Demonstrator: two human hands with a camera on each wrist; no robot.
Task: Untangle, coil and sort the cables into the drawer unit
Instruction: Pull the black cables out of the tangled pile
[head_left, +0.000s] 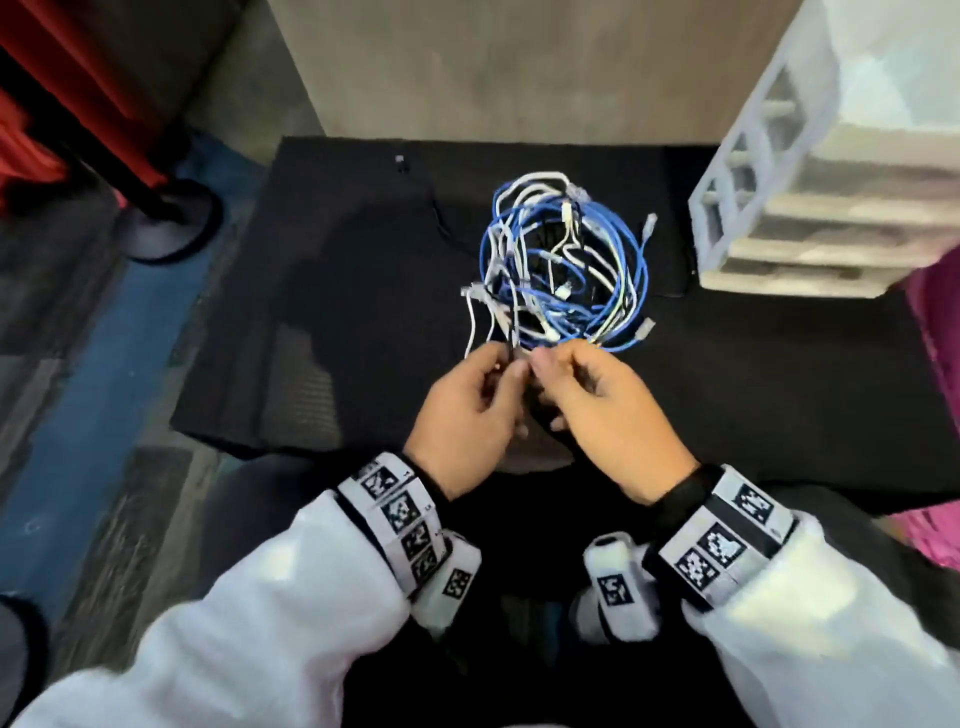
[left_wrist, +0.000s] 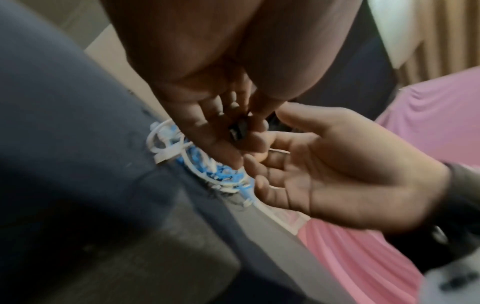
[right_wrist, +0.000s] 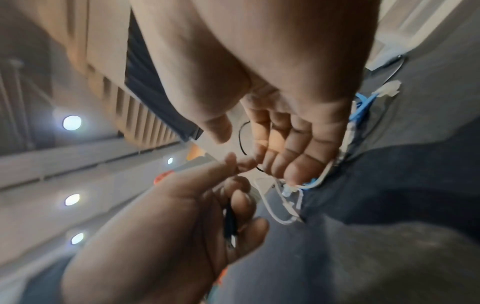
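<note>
A tangle of blue, white and black cables (head_left: 566, 265) lies on the black mat (head_left: 337, 260). Both hands meet at its near edge. My left hand (head_left: 506, 366) pinches a black plug (left_wrist: 237, 131) between thumb and fingers; the same plug (right_wrist: 230, 226) shows in the right wrist view. My right hand (head_left: 543, 364) hovers just beside it with relaxed fingers (right_wrist: 285, 164) and the thumb held apart. A thin black cable (right_wrist: 241, 142) loops behind its index finger. The white drawer unit (head_left: 810, 208) stands at the mat's far right.
A black post with a round base (head_left: 171, 218) and red fabric stand on the floor to the left. Pink cloth (head_left: 935, 312) lies right of the mat. A small black item (head_left: 400, 163) sits near the mat's far edge.
</note>
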